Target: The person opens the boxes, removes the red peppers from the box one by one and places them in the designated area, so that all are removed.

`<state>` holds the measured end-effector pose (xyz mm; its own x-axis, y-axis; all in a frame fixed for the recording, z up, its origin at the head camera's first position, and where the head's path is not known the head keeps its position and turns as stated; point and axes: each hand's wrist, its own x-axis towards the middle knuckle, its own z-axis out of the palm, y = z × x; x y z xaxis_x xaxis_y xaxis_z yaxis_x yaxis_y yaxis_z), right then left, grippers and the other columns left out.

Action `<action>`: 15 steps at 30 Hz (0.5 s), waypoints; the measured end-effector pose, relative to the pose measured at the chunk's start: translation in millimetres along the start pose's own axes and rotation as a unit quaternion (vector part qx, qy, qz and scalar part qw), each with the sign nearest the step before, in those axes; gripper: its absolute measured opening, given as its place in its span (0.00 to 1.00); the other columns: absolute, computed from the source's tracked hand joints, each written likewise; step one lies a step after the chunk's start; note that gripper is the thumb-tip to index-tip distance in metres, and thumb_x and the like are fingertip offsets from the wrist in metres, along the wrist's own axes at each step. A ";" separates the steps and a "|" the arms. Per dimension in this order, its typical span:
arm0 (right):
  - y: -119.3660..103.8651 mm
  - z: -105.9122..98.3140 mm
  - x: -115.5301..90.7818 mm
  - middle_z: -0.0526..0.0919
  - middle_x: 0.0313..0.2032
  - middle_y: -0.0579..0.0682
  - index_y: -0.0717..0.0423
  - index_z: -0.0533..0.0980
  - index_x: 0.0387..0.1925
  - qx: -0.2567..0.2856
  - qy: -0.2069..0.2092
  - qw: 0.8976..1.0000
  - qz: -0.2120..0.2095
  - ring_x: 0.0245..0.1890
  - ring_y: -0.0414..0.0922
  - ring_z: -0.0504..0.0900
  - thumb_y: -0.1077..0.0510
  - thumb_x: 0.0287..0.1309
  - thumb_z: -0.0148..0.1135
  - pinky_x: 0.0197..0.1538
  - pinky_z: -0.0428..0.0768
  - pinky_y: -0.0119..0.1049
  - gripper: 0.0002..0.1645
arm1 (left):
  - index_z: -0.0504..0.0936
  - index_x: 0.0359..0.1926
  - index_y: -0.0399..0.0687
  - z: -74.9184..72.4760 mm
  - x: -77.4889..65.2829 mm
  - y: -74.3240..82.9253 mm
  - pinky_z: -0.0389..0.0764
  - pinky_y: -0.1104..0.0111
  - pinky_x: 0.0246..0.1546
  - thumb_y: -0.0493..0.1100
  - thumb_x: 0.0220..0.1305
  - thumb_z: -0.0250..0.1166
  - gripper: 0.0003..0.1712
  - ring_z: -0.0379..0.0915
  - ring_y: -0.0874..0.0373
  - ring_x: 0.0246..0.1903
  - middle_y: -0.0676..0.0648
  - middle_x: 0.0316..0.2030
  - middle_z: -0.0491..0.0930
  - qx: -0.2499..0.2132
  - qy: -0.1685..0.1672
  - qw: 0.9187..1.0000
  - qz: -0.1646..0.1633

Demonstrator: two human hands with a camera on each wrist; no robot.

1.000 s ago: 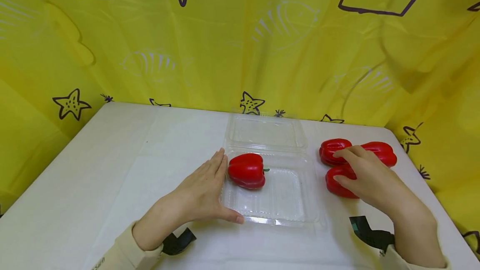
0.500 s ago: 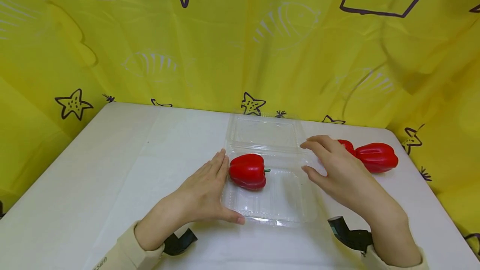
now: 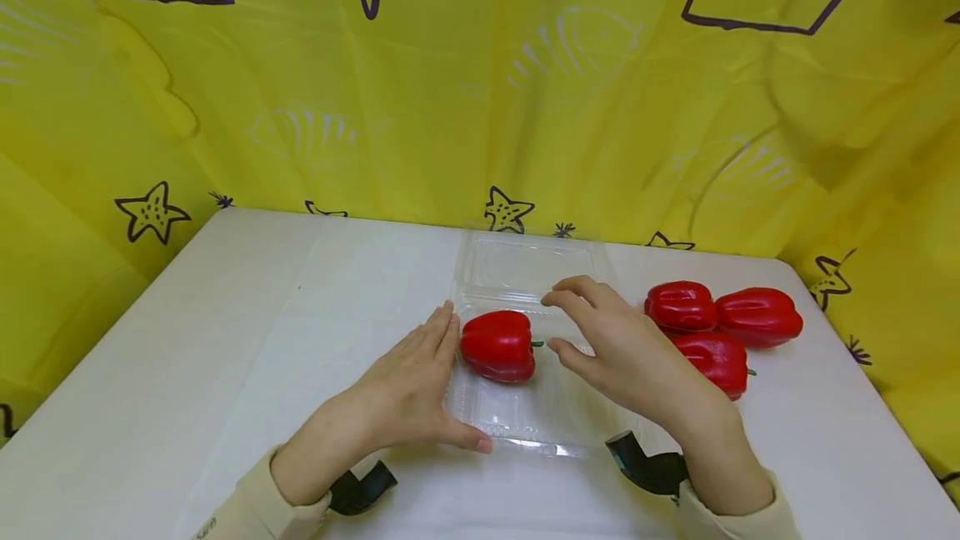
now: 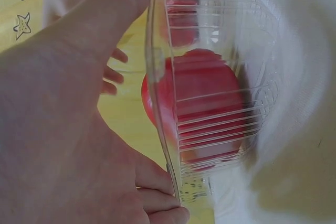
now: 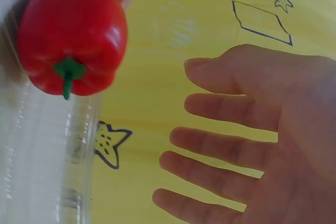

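A red bell pepper [image 3: 497, 346] with a green stem lies on its side in the left part of a clear hinged plastic container [image 3: 570, 419]. The container's lid [image 3: 534, 267] is folded back behind it. My left hand [image 3: 401, 382] rests along the container's left side, fingers straight and thumb at the front corner. In the left wrist view, its fingers touch the clear rim [image 4: 152, 66]. My right hand [image 3: 626, 352] hovers over the container's right half. Its fingers are spread with nothing between them, pointing toward the pepper's stem [image 5: 67, 80].
On the table [image 3: 300, 340] to the right lie three more red bell peppers: one at the back [image 3: 680, 306], one at the far right [image 3: 759, 317], and one in front [image 3: 716, 361] partly behind my right forearm. A yellow printed curtain [image 3: 420, 107] hangs around the back and sides.
My right hand has moved left, from over the three peppers on the right to above the container, carrying nothing. The left hand keeps its place at the container's side.
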<state>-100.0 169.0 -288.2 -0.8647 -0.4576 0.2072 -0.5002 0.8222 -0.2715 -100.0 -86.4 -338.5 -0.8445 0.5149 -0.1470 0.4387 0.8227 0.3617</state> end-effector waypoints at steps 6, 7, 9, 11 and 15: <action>-2.4 12.2 5.5 0.78 0.57 0.51 0.54 0.76 0.57 0.013 -0.019 1.000 -0.014 0.56 0.49 0.81 0.54 0.56 0.72 0.54 0.84 0.45 0.27 | 0.49 0.77 0.36 0.1 -0.1 0.2 0.53 0.53 0.77 0.79 0.38 0.70 0.77 0.41 0.45 0.78 0.39 0.79 0.43 0.004 0.001 1.000 -0.003; -2.7 13.9 6.0 0.78 0.56 0.51 0.54 0.77 0.57 0.015 -0.022 0.999 -0.017 0.56 0.49 0.80 0.54 0.56 0.72 0.54 0.84 0.44 0.27 | 0.49 0.77 0.36 0.1 0.0 0.2 0.53 0.53 0.77 0.79 0.38 0.70 0.77 0.41 0.45 0.78 0.39 0.79 0.43 0.005 0.001 1.000 -0.002; -3.4 16.8 6.6 0.78 0.56 0.50 0.55 0.77 0.56 0.019 -0.026 0.999 -0.024 0.56 0.48 0.80 0.55 0.56 0.72 0.55 0.84 0.44 0.26 | 0.49 0.77 0.36 0.2 0.0 0.3 0.53 0.53 0.77 0.79 0.38 0.70 0.77 0.41 0.45 0.78 0.39 0.79 0.43 0.005 0.000 1.000 -0.002; -4.0 19.3 6.8 0.78 0.56 0.50 0.56 0.77 0.56 0.022 -0.029 0.999 -0.029 0.56 0.49 0.80 0.55 0.57 0.71 0.56 0.83 0.44 0.26 | 0.49 0.77 0.35 -0.1 -0.1 0.7 0.53 0.53 0.77 0.79 0.38 0.70 0.77 0.40 0.45 0.78 0.39 0.79 0.43 0.005 0.000 1.000 -0.001; -6.9 23.0 6.6 0.77 0.58 0.53 0.56 0.75 0.59 0.029 -0.052 0.998 -0.020 0.57 0.50 0.79 0.53 0.58 0.70 0.55 0.84 0.46 0.28 | 0.49 0.77 0.35 0.2 -0.1 0.8 0.52 0.53 0.77 0.79 0.39 0.70 0.77 0.40 0.45 0.78 0.38 0.79 0.43 0.006 0.000 1.000 0.003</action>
<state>-103.3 152.5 -306.6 -0.8427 -0.5246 0.1215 -0.5335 0.7828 -0.3202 -99.5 -85.7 -338.4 -0.8421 0.5198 -0.1440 0.4475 0.8223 0.3515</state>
